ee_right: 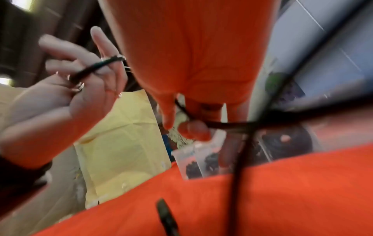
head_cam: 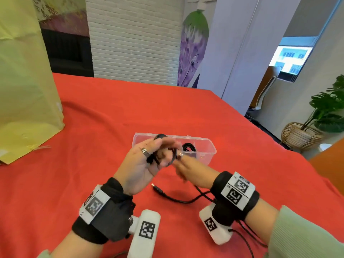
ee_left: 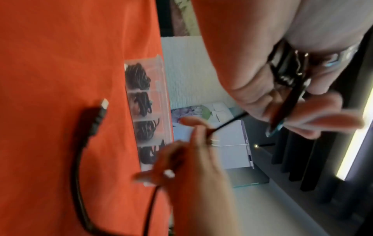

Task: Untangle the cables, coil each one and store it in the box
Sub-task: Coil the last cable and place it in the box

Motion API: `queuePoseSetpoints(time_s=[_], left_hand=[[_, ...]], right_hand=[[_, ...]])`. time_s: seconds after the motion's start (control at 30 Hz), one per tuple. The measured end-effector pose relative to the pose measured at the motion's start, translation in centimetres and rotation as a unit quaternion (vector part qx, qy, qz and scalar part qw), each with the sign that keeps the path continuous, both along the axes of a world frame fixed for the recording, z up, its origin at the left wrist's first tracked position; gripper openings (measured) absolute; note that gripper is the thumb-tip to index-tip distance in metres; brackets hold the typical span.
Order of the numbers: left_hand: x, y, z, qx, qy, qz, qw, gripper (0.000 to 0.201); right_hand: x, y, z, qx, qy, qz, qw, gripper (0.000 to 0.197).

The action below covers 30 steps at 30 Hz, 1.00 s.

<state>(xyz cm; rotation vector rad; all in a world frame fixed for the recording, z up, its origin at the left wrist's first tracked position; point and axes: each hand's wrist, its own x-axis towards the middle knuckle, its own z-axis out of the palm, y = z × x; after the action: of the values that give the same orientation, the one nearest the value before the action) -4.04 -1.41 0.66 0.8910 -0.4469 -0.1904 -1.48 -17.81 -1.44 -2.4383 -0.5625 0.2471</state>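
Observation:
A black cable point(head_cam: 178, 199) is partly wound into loops around the fingers of my left hand point(head_cam: 147, 161), which is raised just in front of the clear box point(head_cam: 208, 146). My right hand point(head_cam: 183, 169) pinches the same cable point(ee_left: 228, 123) close to the loops. The cable's free end with its plug point(head_cam: 157, 189) lies on the red cloth below my hands. In the left wrist view the divided box point(ee_left: 161, 76) holds coiled black cables point(ee_left: 137, 76) in several compartments. The right wrist view shows the loops point(ee_right: 96, 67) on my left hand's fingers point(ee_right: 101, 44) and the strand point(ee_right: 228, 125) in my right fingertips.
A red cloth point(head_cam: 111, 112) covers the table. A large yellow paper bag point(head_cam: 24, 81) stands at the far left. The table's right edge drops off toward a chair point(head_cam: 264, 90) and a potted plant point(head_cam: 327, 108). Thin camera leads point(head_cam: 245, 239) trail from my right wrist.

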Motion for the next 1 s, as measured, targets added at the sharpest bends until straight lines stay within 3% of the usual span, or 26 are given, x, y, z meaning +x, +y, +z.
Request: queuePoseSetpoints(time_s=[0.07,0.13,0.23,0.33,0.4,0.5,0.57,0.7,0.77,0.87,1.0], left_hand=[[0.7,0.4,-0.3,-0.059,0.021,0.023,0.998,0.025],[1.5,0.9,-0.9,-0.054,0.021,0.068,0.996,0.026],[2.0,1.2,-1.9,0.016,-0.003,0.128,0.992,0.028],[2.4,1.6,-2.9,0.158,-0.063,0.161,0.972,0.028],[2.8,1.8,-3.4,0.291,-0.107,0.173,0.935,0.024],[2.3,2.0,-3.4,0.428,-0.137,0.124,0.885,0.018],[1.8,2.0,-2.8,0.456,-0.146,0.071,0.875,0.024],[0.9,1.9,-1.6,0.419,-0.137,-0.031,0.897,0.044],[0.6,1.9,-1.4,0.411,-0.144,-0.041,0.899,0.037],[0.6,2.2,-1.4,0.367,-0.125,0.014,0.921,0.028],[1.8,3.5,-1.4,0.274,-0.068,0.144,0.949,0.036]], right_hand=[[-1.0,0.2,-1.4,-0.13,0.054,0.036,0.989,0.013],[-2.8,0.6,-2.1,-0.205,0.059,0.078,0.974,0.018],[-4.6,0.8,-1.7,-0.315,-0.099,0.126,0.935,0.032],[-5.7,0.8,-0.3,-0.339,-0.27,0.126,0.892,0.03],[-5.8,0.4,0.0,-0.284,-0.381,0.102,0.874,0.034],[-4.9,-0.1,1.9,-0.204,-0.461,0.064,0.861,0.047],[-3.8,-0.7,3.4,-0.166,-0.492,0.021,0.854,0.052],[-2.0,-1.4,4.0,-0.143,-0.487,-0.006,0.862,0.043],[-1.3,-1.4,3.2,-0.139,-0.461,-0.006,0.876,0.044],[-0.4,-2.2,1.7,-0.137,-0.364,-0.043,0.92,0.044],[-0.4,-5.1,0.5,-0.305,-0.13,-0.116,0.936,0.045]])
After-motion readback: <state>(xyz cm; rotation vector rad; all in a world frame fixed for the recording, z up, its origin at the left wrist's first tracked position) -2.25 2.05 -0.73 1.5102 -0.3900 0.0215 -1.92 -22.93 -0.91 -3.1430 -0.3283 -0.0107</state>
